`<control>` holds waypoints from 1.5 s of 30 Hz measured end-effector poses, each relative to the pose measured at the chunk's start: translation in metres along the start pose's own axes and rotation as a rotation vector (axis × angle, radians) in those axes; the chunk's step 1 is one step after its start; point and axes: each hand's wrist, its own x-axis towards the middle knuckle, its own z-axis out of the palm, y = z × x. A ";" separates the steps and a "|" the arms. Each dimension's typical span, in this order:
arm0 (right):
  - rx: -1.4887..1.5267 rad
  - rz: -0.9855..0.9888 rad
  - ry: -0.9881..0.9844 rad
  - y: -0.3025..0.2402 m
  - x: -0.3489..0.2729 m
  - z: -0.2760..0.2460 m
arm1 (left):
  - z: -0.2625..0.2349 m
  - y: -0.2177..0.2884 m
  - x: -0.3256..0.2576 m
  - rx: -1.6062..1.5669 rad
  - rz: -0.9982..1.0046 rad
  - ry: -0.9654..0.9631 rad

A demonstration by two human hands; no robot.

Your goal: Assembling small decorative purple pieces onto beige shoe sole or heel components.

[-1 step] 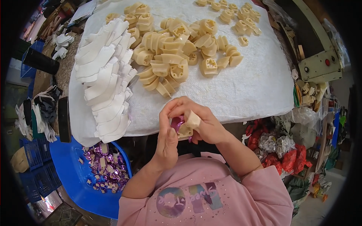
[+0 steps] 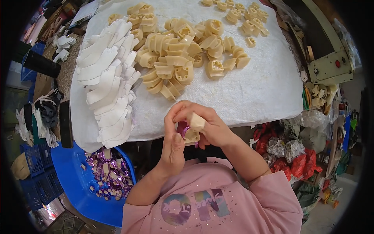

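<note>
In front of my chest, at the near table edge, both hands close round one cream moulded shoe heel (image 2: 191,137) with shiny purple covering (image 2: 183,127) against it. My left hand (image 2: 174,145) grips it from the left, thumb pointing up along its side. Fingers of my right hand (image 2: 212,126) curl over the far and right sides. A pale beige, blunt piece (image 2: 196,122) juts out at my right thumb; whether it is a thumb wrapping or a separate thing I cannot tell. Much of the heel is hidden by my fingers.
Bare cream heels (image 2: 167,54) lie heaped on the white-covered table (image 2: 257,89), with smaller groups farther right. Overlapping white curved pieces (image 2: 109,85) line its left side. Below left, a blue basin (image 2: 74,171) holds many purple-covered pieces (image 2: 111,171). Red and clear plastic bags (image 2: 298,162) sit right.
</note>
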 end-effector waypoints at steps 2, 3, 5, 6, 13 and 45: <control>0.145 0.068 -0.122 -0.002 0.002 -0.003 | 0.004 0.001 0.001 -0.039 0.074 0.000; 0.118 0.033 -0.158 0.001 0.002 -0.005 | 0.003 0.001 -0.002 0.041 0.097 -0.051; 0.102 0.005 -0.126 0.010 -0.001 0.000 | 0.005 0.002 -0.005 0.179 0.118 -0.066; 0.085 -0.025 -0.098 0.013 -0.003 0.002 | 0.006 0.001 -0.006 0.178 0.116 -0.066; -0.080 -0.282 -0.005 0.030 -0.004 0.012 | 0.003 -0.006 0.002 0.333 0.230 0.181; -0.430 -0.304 0.242 0.010 -0.005 -0.003 | -0.018 -0.005 0.002 0.362 0.054 0.126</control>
